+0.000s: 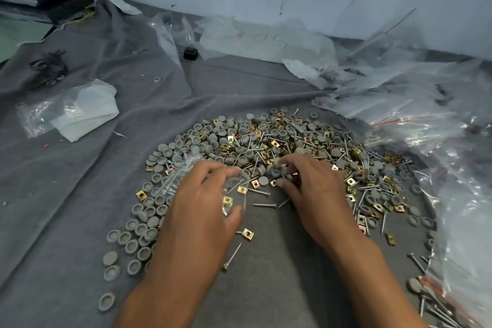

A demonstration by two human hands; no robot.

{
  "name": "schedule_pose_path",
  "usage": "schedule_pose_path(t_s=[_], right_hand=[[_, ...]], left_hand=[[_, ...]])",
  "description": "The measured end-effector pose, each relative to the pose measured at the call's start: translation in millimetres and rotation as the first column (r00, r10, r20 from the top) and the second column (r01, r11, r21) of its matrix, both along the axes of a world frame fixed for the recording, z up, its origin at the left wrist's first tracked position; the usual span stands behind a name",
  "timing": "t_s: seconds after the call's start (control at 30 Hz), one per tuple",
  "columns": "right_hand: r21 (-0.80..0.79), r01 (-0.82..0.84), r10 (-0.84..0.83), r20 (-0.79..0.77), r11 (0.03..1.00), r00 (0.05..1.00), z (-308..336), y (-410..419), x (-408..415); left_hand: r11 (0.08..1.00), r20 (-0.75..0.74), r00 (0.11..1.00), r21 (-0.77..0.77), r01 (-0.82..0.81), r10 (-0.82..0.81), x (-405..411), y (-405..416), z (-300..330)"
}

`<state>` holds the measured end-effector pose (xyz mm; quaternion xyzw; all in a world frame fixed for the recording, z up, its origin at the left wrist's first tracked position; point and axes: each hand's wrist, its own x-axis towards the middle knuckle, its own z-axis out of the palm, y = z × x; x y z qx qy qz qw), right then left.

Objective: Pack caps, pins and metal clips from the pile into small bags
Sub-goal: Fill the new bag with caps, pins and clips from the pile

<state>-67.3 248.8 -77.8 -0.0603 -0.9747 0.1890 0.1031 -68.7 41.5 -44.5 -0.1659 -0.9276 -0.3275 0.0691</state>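
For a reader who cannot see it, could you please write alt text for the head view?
Two hands work a pile of grey caps, pins and brass clips on grey cloth: the left hand holds a small clear bag, the right hand picks caps.

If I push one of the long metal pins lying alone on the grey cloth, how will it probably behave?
The pin looks thin, straight and stiff, so it should not bend. Its round shaft might roll, but the wider head and the soft grey cloth would probably stop it soon. Lying flat, it may be hard to pinch up.
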Motion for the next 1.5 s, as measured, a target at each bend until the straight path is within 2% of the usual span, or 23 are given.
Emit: schedule_pose_path(t_s=[0.43,0.53,0.67,0.77,1.0,1.1,1.2,1.43,1.5], right_hand=[[-0.246,0.020,-0.040,-0.080,0.969,0.996,9.3,7.8,11.5],[-0.368,0.039,-0.068,-0.065,0.929,0.996,13.7,8.9,13.3],[-0.557,0.094,-0.125,-0.018,0.825,0.992,20.8,12.9,14.0],[-0.620,0.115,-0.150,-0.005,0.776,0.989,23.6,18.0,14.6],[-0.562,0.066,-0.088,-0.012,0.825,0.996,24.3,18.4,21.2],[-0.366,-0.029,0.014,-0.043,0.930,0.999,21.3,14.2,22.0],[-0.219,-0.062,0.069,0.022,0.974,0.997,12.5,7.1,20.8],[-0.106,0.002,0.000,0.018,0.994,1.000,2.7,-0.6,18.3],[-0.143,-0.001,-0.001,-0.015,0.990,1.000,6.2,-1.5,19.9]], left_hand=[[0.999,0.027,0.999,-0.048,0.021,-0.020,2.5,6.1,0.5],[0.997,0.036,0.999,-0.069,0.033,-0.030,4.5,7.3,0.3],[0.996,0.034,0.999,-0.080,0.037,-0.035,7.4,7.5,1.3],[0.997,0.029,0.999,-0.067,0.036,-0.034,7.0,7.5,1.4],[0.997,0.019,0.999,-0.053,0.049,-0.048,4.7,9.7,-0.2],[0.997,0.011,0.999,-0.052,0.050,-0.049,2.9,10.1,-1.1],[0.997,0.007,0.998,-0.046,0.057,-0.057,2.1,10.6,-2.1],[0.998,-0.008,0.998,-0.020,0.059,-0.059,-2.4,11.5,-5.4],[0.998,-0.013,0.998,-0.004,0.065,-0.065,-4.8,13.5,-5.1]])
